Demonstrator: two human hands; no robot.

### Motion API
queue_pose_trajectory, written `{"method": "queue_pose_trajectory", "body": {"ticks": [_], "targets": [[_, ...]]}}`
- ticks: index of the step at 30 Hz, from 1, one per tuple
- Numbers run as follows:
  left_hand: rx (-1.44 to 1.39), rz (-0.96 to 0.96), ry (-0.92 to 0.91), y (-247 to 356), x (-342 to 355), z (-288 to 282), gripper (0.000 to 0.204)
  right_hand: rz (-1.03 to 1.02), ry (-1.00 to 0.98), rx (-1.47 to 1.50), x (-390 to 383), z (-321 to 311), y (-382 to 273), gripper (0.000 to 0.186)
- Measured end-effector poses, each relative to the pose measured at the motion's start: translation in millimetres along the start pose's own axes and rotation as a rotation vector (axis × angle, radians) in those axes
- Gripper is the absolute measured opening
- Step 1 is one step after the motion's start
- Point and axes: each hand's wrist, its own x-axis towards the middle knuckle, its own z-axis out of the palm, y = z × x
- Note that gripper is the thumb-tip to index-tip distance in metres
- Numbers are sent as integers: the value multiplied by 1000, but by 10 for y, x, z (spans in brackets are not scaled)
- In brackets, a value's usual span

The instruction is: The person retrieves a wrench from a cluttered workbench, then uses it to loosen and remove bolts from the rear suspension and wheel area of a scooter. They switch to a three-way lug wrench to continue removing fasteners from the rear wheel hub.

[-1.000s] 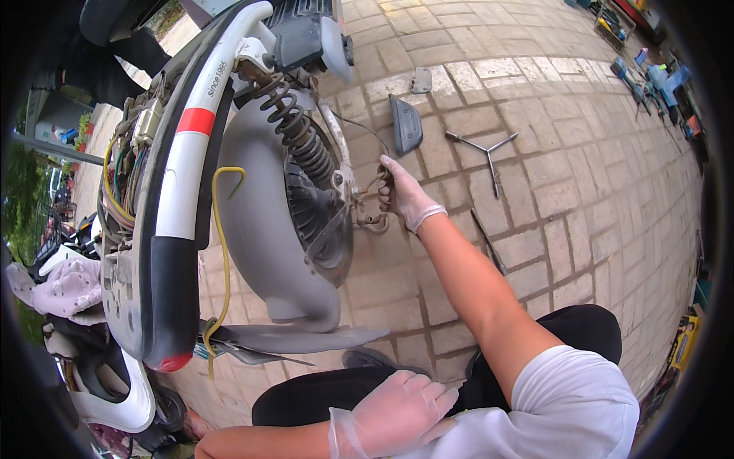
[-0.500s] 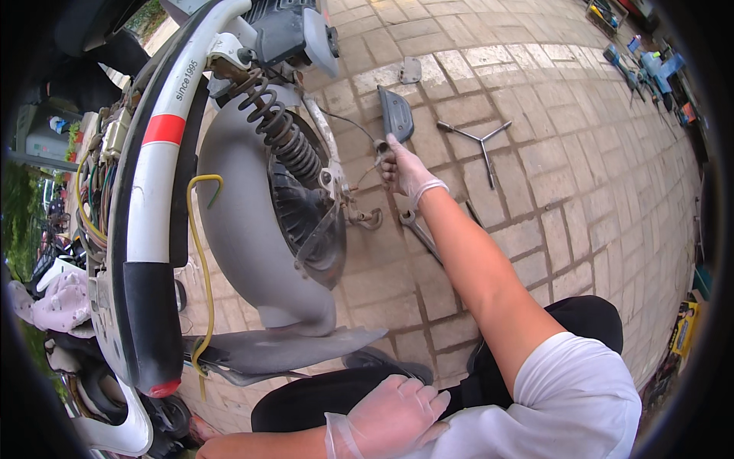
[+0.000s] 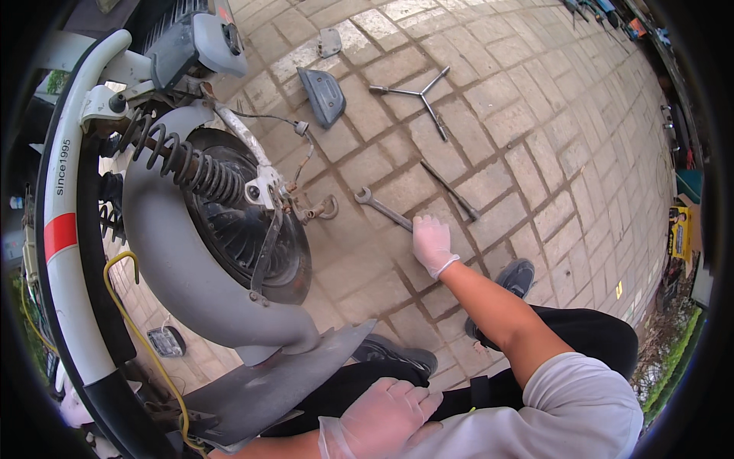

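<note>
Right grip (image 3: pixel 433 243) holds a wrench (image 3: pixel 388 212) — yellow box (image 3: pixel 679 232) far right, contents hidden.

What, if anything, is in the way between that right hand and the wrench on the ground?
Nothing visible: the right hand covers the handle end of the wrench, though its exact grip is hidden. The dark rod lies apart.

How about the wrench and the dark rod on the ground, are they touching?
Apart. The head view shows bare paving between the wrench and the dark rod.
</note>
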Motion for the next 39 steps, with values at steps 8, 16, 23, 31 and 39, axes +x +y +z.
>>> {"method": "queue_pose_trajectory", "body": {"ticks": [8, 16, 23, 31, 39], "targets": [[74, -38, 110, 252, -75, 125, 32, -128, -174, 340, -10, 37, 14, 17], [249, -50, 154, 410, -53, 391, 36, -104, -224, 983, -142, -788, -538, 20], [322, 9, 165, 469, -31, 387, 34, -164, -344, 769, -136, -1654, -674, 28], [383, 18, 146, 450, -53, 349, 34, -206, -394, 709, -161, -2025, -788, 29], [355, 25, 144, 402, -83, 324, 34, -208, -367, 710, -118, -2035, -939, 28]]}}
